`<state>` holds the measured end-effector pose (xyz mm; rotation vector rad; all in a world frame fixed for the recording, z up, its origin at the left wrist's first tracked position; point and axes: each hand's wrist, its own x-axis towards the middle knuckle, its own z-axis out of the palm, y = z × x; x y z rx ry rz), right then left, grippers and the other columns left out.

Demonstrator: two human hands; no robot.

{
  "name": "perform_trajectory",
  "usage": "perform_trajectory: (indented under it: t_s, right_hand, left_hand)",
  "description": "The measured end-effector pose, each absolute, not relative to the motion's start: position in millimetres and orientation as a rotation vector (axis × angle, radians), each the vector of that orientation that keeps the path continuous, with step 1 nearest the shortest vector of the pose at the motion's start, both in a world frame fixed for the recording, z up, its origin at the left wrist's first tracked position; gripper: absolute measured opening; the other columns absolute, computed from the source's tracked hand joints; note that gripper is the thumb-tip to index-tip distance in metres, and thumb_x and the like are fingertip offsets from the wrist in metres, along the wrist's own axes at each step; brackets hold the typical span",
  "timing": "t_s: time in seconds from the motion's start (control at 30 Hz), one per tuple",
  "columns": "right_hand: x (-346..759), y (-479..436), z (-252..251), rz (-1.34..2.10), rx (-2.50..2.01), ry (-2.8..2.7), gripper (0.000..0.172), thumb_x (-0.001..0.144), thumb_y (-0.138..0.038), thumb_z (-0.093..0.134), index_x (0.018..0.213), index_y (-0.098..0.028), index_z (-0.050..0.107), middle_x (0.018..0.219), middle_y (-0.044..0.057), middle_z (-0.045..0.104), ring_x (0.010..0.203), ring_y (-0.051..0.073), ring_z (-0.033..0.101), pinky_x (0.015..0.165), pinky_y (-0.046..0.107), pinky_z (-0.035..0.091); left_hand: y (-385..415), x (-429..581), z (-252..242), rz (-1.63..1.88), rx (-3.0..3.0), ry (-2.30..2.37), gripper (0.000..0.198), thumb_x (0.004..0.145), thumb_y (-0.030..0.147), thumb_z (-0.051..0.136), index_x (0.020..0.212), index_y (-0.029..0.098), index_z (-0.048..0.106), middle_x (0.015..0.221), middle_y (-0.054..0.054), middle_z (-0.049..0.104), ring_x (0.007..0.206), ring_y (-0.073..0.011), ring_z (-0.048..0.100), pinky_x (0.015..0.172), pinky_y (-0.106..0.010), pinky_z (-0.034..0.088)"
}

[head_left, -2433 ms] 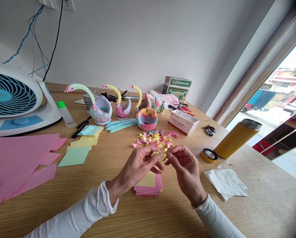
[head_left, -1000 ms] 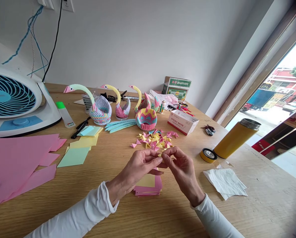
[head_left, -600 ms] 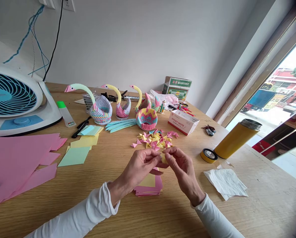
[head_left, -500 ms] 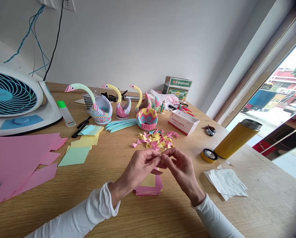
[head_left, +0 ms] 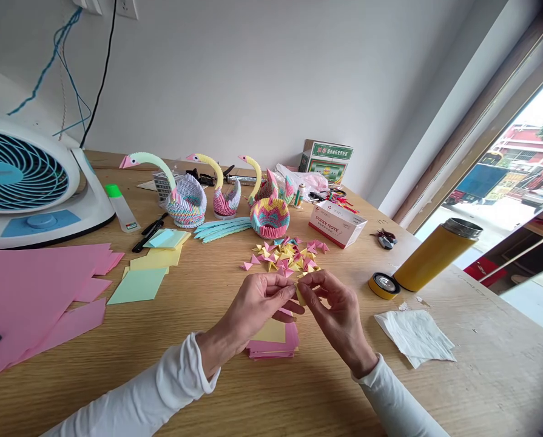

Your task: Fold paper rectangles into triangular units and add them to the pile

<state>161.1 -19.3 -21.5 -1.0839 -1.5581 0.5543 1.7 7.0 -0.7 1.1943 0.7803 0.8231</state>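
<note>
Between the fingertips of my left hand (head_left: 264,298) and my right hand (head_left: 332,309) is a small yellow piece of paper (head_left: 301,296), partly hidden by the fingers. Both hands are closed in a pinch on it, above the table. Beneath them lies a stack of pink and yellow paper slips (head_left: 273,351), its far part covered by my left hand. Just beyond the fingers is a loose pile of folded paper triangles (head_left: 289,256) in pink, yellow and blue. Behind that pile stands a round bowl-like body of interlocked paper pieces (head_left: 270,220).
Paper swans (head_left: 187,203) stand at the back, near blue strips (head_left: 221,228). A sticky note box (head_left: 337,224), a yellow flask (head_left: 435,258), its lid (head_left: 384,285) and a tissue (head_left: 414,337) are right. Pink sheets (head_left: 34,297) and a fan (head_left: 25,182) are left.
The yellow paper now shows more clearly between the fingertips. My fingers have shifted slightly around it, and the right hand has turned a little. Other things stay in place.
</note>
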Motion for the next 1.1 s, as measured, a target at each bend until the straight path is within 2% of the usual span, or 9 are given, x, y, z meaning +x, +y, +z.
perform_trajectory:
  t_s: [0.37,0.57,0.73,0.9,1.1]
  right_hand:
    - [160,-20,-22,0.246,-0.983,-1.724,0.012,0.088,-0.009,0.055,0.086,-0.02,0.059,0.081,0.002,0.06,0.072,0.014,0.056,0.061,0.026,0.047]
    - [161,-21,-22,0.142,-0.956,-1.83,0.018,0.088,-0.005,0.052,0.093,-0.021,0.059,0.086,0.004,0.061,0.076,0.016,0.058,0.066,0.028,0.048]
    - [165,-22,-24,0.091,-0.936,-1.945,0.026,0.085,-0.005,0.055,0.104,-0.022,0.061,0.094,0.007,0.062,0.083,0.019,0.061,0.07,0.03,0.049]
    - [167,-22,-22,0.095,-0.905,-1.944,0.032,0.084,-0.002,0.055,0.109,-0.022,0.062,0.096,0.007,0.063,0.085,0.019,0.062,0.072,0.031,0.05]
    - [164,-24,-14,0.288,-0.921,-1.803,0.022,0.088,-0.007,0.054,0.1,-0.021,0.066,0.093,0.006,0.063,0.086,0.018,0.061,0.075,0.031,0.049]
  left_hand:
    - [7,1,-1,0.824,1.222,0.764,0.037,0.074,0.044,0.072,0.088,0.01,0.069,0.082,-0.008,0.071,0.07,-0.0177,0.07,0.06,-0.025,0.055]
    - [4,2,3,0.834,1.208,0.805,0.035,0.075,0.039,0.073,0.092,0.008,0.069,0.083,-0.01,0.072,0.069,-0.0175,0.07,0.061,-0.025,0.055]
    - [6,1,5,0.836,1.179,0.832,0.027,0.078,0.029,0.069,0.094,0.007,0.069,0.084,-0.01,0.072,0.065,-0.014,0.068,0.064,-0.025,0.055]
    - [9,-4,8,0.801,1.147,0.748,0.023,0.081,0.028,0.067,0.094,0.01,0.071,0.087,-0.008,0.072,0.067,-0.0114,0.067,0.066,-0.022,0.054]
    - [11,-6,8,0.778,1.013,0.674,0.023,0.076,0.03,0.074,0.089,0.012,0.072,0.078,-0.002,0.068,0.062,-0.0085,0.064,0.062,-0.019,0.054]
